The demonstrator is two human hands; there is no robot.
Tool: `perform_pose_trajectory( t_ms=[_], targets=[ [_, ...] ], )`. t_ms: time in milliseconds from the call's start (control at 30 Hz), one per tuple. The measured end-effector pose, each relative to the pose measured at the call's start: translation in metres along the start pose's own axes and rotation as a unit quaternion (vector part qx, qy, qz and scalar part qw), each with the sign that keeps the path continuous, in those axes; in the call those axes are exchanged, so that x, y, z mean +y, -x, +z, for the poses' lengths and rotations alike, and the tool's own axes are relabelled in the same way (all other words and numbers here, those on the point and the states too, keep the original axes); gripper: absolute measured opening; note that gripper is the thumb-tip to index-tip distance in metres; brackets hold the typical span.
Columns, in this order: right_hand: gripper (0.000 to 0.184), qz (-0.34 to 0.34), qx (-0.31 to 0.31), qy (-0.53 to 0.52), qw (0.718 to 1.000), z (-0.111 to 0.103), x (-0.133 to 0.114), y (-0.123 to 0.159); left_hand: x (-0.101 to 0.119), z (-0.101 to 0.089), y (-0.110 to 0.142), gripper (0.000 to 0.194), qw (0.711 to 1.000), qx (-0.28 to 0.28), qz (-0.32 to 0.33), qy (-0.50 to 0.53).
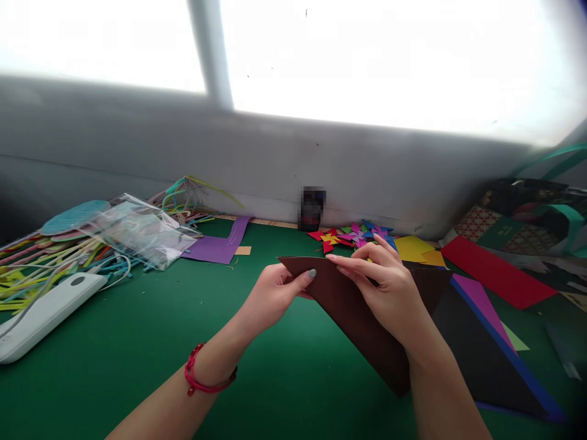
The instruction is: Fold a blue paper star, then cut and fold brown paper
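Observation:
A sheet of dark brown paper (pixel 353 318) is held up above the green table, tilted, its lower corner pointing toward me. My left hand (pixel 277 293) is closed on its left corner, thumb on top and fingers underneath. Along the upper edge, my right hand (pixel 380 275) pinches the sheet between thumb and fingertips. Part of the paper is hidden behind my right hand and forearm. Just beyond lie several folded paper pinwheel shapes (pixel 348 237) in bright colours. Under and right of my right arm rests a stack with a black sheet (pixel 481 348) on top.
Pipe cleaners (pixel 27 269), a clear plastic bag (pixel 147 232) and a white corded device (pixel 50 318) lie at left. A purple paper piece (pixel 213 249) is behind. To the right are yellow paper (pixel 415 249), a red sheet (pixel 498 272) and a patterned bag (pixel 495 223). A wall closes the back.

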State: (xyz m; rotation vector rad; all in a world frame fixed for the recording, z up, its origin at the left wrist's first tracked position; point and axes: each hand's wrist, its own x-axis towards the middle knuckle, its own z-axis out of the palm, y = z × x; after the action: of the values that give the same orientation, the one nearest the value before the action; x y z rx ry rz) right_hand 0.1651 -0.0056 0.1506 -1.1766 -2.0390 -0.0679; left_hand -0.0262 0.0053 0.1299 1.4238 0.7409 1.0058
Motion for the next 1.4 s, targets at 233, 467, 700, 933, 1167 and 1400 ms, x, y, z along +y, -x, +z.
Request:
perform_pose_trajectory(
  t_ms=[233, 467, 700, 933, 1167, 1400],
  targets=[
    [0.023, 0.021, 0.001, -0.021, 1.000, -0.001, -0.005, -0.002, 0.001, -0.002, 0.001, 0.029, 1.000, -0.007, 0.008, -0.007],
    [0.012, 0.115, -0.051, -0.075, 0.989, -0.002, -0.005, -0.001, 0.002, -0.009, -0.001, 0.027, 0.997, 0.006, 0.041, -0.065],
    [0.013, 0.140, -0.036, -0.068, 0.987, -0.005, -0.007, -0.001, 0.006, -0.012, 0.000, 0.027, 0.996, 0.025, 0.037, -0.081],
    [0.010, 0.108, 0.021, -0.064, 0.992, -0.002, -0.009, -0.002, 0.008, -0.013, 0.001, 0.027, 0.997, 0.047, 0.010, -0.060],
    [0.008, 0.145, 0.030, -0.093, 0.985, -0.004, -0.006, 0.001, 0.006, -0.007, 0.001, 0.028, 0.999, 0.049, 0.006, -0.024],
    [0.008, 0.164, 0.026, -0.115, 0.979, -0.008, -0.004, 0.000, 0.002, 0.004, 0.000, 0.030, 0.998, -0.041, -0.045, 0.005]
  ],
)
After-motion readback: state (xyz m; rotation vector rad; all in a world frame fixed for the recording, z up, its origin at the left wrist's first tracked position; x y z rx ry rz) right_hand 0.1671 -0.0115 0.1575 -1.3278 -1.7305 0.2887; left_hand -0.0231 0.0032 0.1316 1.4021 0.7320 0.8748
